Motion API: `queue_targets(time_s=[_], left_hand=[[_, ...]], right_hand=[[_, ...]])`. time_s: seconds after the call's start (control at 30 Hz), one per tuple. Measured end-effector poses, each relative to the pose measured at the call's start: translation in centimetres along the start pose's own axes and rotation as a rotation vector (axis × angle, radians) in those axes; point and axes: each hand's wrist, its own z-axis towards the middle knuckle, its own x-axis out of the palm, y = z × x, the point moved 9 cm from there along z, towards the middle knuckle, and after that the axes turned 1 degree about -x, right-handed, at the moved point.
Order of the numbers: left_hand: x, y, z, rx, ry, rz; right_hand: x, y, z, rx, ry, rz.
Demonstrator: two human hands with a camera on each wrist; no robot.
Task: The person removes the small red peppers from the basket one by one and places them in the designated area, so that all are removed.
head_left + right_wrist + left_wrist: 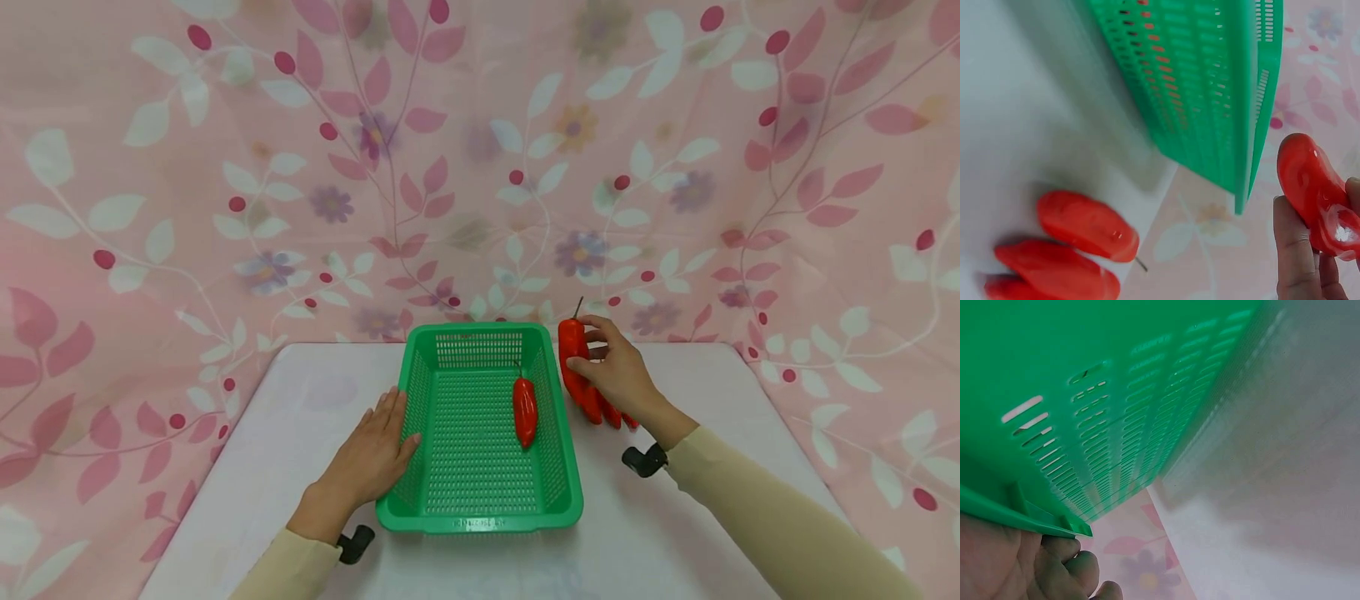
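Observation:
My right hand (pixel 617 367) holds a red chili pepper (pixel 573 342) by its side, stem up, just right of the basket's rim. In the right wrist view this glossy pepper (pixel 1310 181) sits between thumb and fingers, above the tabletop. Several more red peppers (pixel 1088 225) lie side by side on the table below it, partly hidden by the hand in the head view. One red pepper (pixel 525 411) lies inside the green plastic basket (pixel 480 524), toward its right wall. My left hand (pixel 372 454) rests along the basket's left rim, fingers straight, thumb over the edge.
A white cloth (pixel 300 400) covers the table beneath the basket. Behind it hangs a pink floral curtain (pixel 465 167), close to the table's far edge. A black wrist camera (pixel 643 460) sits on the right wrist, another camera (pixel 356 544) on the left.

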Motion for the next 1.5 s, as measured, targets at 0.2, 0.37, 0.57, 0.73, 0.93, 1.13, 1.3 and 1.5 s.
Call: queue_targets(time_s=[0.2, 0.37, 0.57, 0.73, 0.93, 1.13, 1.3, 1.5], left_hand=[[0.0, 0.1, 0.1, 0.001, 0.005, -0.002], [0.0, 0.1, 0.1, 0.003, 0.006, -0.002], [0.1, 0.1, 0.0, -0.001, 0.012, -0.01], [0.1, 0.1, 0.0, 0.001, 0.009, -0.008], [-0.1, 0.0, -0.1, -0.005, 0.011, -0.006], [-0.2, -0.2, -0.1, -0.001, 0.004, 0.001], [-0.2, -0.2, 0.0, 0.003, 0.0, -0.004], [-0.1, -0.1, 0.0, -0.002, 0.006, -0.01]], right_hand=[[-1.2, -1.2, -0.3, 0.027, -0.015, -0.021], [-1.9, -2.0, -0.5, 0.038, -0.023, -0.05], [-2.7, -3.0, -1.0, 0.06, -0.016, -0.049], [-3.3, -3.9, -1.1, 0.073, -0.023, -0.051], [-3.9, -5.1, -1.2, 0.09, -0.034, -0.059], [-4.5, -6.0, -1.4, 0.094, -0.04, -0.086], [-5.2, -7.0, -1.5, 0.096, -0.054, -0.107], [-6.0, -8.2, -1.5, 0.104, -0.064, -0.147]])
